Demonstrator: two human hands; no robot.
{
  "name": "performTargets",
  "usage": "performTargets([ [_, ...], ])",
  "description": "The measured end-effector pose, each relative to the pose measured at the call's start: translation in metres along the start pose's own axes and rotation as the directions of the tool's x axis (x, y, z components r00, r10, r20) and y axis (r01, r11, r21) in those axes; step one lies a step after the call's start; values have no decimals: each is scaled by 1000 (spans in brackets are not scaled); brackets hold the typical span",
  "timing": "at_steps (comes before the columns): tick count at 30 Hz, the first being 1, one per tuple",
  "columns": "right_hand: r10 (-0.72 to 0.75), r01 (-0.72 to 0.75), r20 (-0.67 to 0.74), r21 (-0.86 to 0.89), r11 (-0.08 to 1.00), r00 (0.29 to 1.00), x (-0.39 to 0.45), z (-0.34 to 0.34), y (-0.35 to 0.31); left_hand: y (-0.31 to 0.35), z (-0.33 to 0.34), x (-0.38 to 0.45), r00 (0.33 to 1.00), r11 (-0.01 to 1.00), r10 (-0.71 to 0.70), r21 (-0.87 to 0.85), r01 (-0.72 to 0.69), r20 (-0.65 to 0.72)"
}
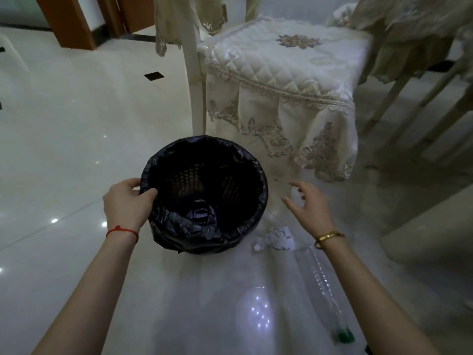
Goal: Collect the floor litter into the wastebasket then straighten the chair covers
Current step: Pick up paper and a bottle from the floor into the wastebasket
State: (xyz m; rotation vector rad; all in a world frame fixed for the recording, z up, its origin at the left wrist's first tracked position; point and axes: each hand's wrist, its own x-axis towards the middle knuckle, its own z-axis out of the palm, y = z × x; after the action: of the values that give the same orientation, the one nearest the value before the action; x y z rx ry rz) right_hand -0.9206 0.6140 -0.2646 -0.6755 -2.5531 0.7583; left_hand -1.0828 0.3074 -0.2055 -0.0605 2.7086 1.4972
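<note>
A round wastebasket [163, 237] lined with a black bag stands on the glossy floor in front of a chair. My left hand [126, 203] grips its left rim, thumb over the bag's edge. My right hand [307, 203] hovers to the right of the basket with fingers spread, holding nothing. Just below that hand lies a crumpled white paper [277, 238]. A clear plastic bottle [322, 285] with a green cap lies on the floor under my right forearm. The chair's cream lace cover [281, 73] drapes over the seat, its skirt hanging unevenly.
A white chair leg [195, 80] rises behind the basket. A second covered chair [409, 34] with slanting legs stands at the right. A wooden door frame [69, 21] is at the back left. White tiled floor [64, 129] spreads to the left.
</note>
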Motion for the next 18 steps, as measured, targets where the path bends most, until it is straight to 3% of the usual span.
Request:
performTargets([
  [4, 100, -73, 283, -103, 992, 954, -27, 52, 46, -6, -5, 4, 999, 999, -44, -10, 44, -24],
  [7, 134, -83, 400, -142, 986, 907, -41, 85, 67, -7, -4, 4, 998, 998, -61, -23, 61, -18],
  [13, 137, -24, 459, -242, 970, 878, -48, 118, 86, -11, -2, 4, 997, 994, -78, -76, 78, 7],
  [18, 84, 15, 370, -256, 967, 925, -55, 124, 93, -14, -1, 6, 997, 995, -71, -72, 71, 7],
])
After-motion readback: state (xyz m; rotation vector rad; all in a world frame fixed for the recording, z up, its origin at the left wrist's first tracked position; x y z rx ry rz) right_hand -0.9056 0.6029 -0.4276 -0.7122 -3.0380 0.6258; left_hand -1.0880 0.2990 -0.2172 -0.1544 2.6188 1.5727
